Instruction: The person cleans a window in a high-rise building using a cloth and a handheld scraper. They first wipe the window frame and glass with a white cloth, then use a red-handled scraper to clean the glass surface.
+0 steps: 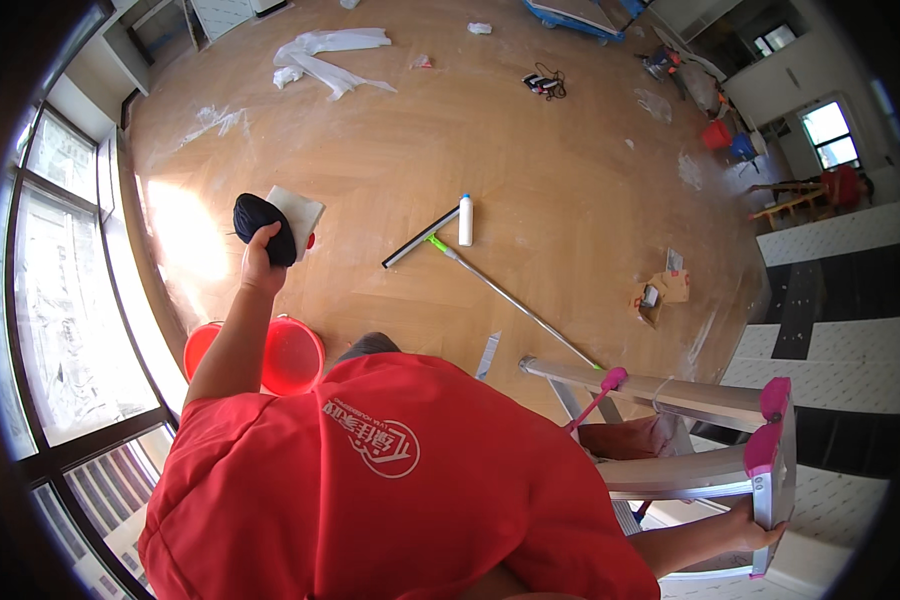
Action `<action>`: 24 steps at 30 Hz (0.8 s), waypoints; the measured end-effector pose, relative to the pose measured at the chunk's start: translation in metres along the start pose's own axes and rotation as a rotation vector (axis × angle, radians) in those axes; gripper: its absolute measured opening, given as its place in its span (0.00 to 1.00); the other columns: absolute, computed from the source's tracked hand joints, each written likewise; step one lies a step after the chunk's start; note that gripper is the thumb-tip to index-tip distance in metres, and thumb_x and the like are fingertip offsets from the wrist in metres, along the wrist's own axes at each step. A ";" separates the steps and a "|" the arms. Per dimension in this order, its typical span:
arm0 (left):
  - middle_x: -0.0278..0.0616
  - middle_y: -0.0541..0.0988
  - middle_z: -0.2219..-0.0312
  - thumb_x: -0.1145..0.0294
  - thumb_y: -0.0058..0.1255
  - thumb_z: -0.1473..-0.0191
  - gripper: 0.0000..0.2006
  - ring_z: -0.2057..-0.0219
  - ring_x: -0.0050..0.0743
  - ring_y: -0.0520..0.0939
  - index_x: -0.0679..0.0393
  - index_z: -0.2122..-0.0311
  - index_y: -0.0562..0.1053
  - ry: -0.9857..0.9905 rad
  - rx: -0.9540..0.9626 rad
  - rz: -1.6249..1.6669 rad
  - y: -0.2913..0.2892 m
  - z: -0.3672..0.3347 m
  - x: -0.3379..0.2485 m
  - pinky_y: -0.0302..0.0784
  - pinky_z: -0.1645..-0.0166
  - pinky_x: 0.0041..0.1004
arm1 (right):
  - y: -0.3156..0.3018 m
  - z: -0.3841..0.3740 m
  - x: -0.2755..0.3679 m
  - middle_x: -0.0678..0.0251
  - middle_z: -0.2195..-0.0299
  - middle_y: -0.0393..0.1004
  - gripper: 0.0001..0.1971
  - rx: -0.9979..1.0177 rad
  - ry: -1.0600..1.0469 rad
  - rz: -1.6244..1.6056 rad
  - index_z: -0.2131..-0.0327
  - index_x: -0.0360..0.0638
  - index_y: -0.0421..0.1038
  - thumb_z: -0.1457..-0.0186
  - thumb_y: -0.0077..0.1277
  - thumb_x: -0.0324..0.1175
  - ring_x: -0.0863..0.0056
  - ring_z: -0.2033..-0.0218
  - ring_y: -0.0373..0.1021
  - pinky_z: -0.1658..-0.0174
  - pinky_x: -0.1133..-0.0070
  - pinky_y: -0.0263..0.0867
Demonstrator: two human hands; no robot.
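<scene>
at four o'clock a silver stepladder is being held by the right hand, its fingers curled around it near a pink cap; steadiness is being best served by a firm grip and legs kept clear of the squeegee, which is being seen lying from twelve towards four. at eight, two red buckets are being partly covered by the left forearm. at ten, a black cloth-like bundle is being gripped by the left hand; whether the pale pad is also being held cannot be told.
</scene>
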State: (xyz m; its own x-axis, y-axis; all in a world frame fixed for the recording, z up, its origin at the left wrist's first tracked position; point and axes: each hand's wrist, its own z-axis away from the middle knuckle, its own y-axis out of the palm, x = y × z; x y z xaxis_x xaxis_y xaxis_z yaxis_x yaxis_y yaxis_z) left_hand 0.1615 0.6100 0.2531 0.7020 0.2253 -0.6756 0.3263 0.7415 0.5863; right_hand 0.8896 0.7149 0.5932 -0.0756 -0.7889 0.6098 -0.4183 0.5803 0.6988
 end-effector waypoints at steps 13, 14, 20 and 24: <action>0.45 0.76 0.60 0.70 0.49 0.52 0.19 0.59 0.42 0.78 0.64 0.54 0.67 0.110 -0.272 0.301 -0.141 -0.060 -0.061 0.74 0.54 0.36 | 0.261 0.218 -0.099 0.60 0.65 0.72 0.20 0.900 -0.522 0.151 0.51 0.44 0.66 0.44 0.51 0.43 0.76 0.67 0.69 0.68 0.77 0.66; 0.45 0.76 0.61 0.70 0.49 0.52 0.18 0.60 0.41 0.78 0.63 0.55 0.68 0.123 -0.287 0.312 -0.143 -0.062 -0.073 0.74 0.55 0.36 | 0.280 0.246 -0.102 0.60 0.64 0.71 0.20 0.912 -0.414 0.114 0.51 0.44 0.66 0.44 0.50 0.43 0.75 0.66 0.69 0.67 0.77 0.66; 0.41 0.77 0.63 0.69 0.50 0.52 0.15 0.62 0.38 0.78 0.61 0.58 0.70 0.290 -0.423 0.417 -0.188 -0.071 -0.134 0.75 0.57 0.35 | 0.390 0.408 -0.150 0.60 0.60 0.70 0.22 1.075 0.289 -0.120 0.50 0.43 0.65 0.44 0.49 0.46 0.74 0.62 0.68 0.61 0.75 0.64; 0.39 0.77 0.65 0.71 0.51 0.53 0.13 0.65 0.34 0.79 0.61 0.60 0.71 0.412 -0.517 0.514 -0.203 -0.064 -0.159 0.75 0.61 0.32 | 0.447 0.493 -0.171 0.60 0.58 0.69 0.24 1.218 0.658 -0.207 0.50 0.43 0.64 0.44 0.48 0.47 0.72 0.58 0.67 0.57 0.73 0.62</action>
State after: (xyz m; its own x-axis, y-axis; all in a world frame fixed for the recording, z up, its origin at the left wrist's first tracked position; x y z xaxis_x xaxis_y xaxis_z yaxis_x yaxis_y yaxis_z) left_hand -0.0566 0.4644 0.2131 0.3635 0.7532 -0.5483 -0.3730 0.6570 0.6552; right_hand 0.2691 1.0093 0.6172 0.3748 -0.4026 0.8352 -0.9084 -0.3394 0.2440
